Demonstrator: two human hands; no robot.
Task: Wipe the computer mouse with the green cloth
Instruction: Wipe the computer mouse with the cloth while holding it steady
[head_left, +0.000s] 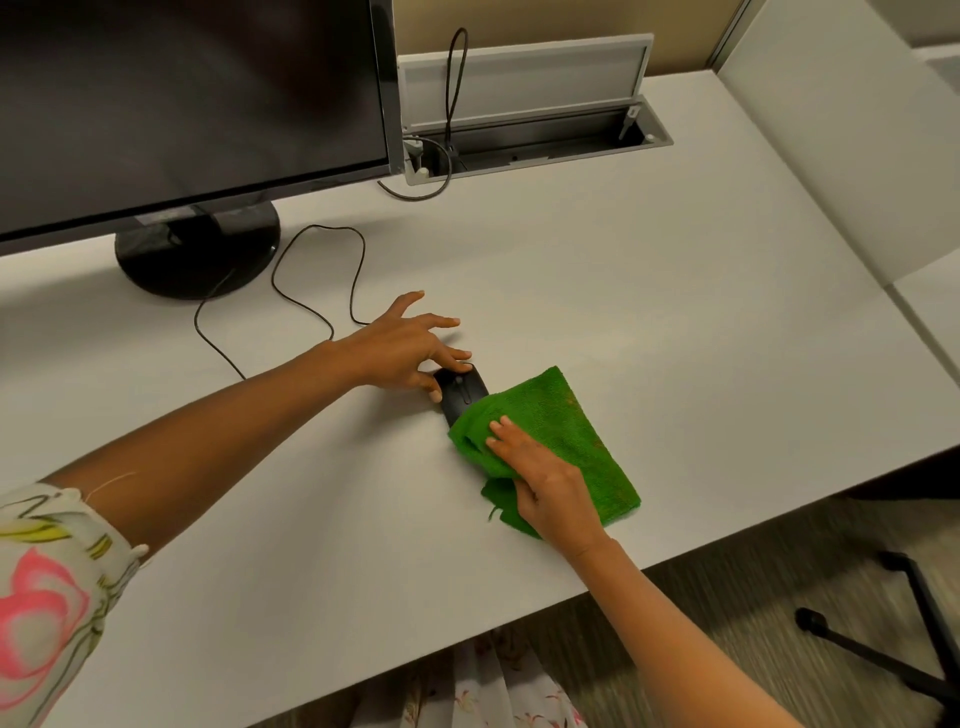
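A black computer mouse (460, 393) lies on the white desk (623, 291), near the middle. My left hand (405, 345) pinches its front end between thumb and fingertips, the other fingers spread. The green cloth (563, 415) covers the rear half of the mouse and spreads onto the desk to the right. My right hand (545, 480) presses down on the cloth, fingers flat on top and thumb tucked under its near edge.
A black monitor (187, 93) on a round stand (197, 249) fills the back left. The mouse cable (311, 306) loops behind my left hand. An open cable hatch (524, 104) sits at the back. A chair base (914, 623) stands on the floor, lower right.
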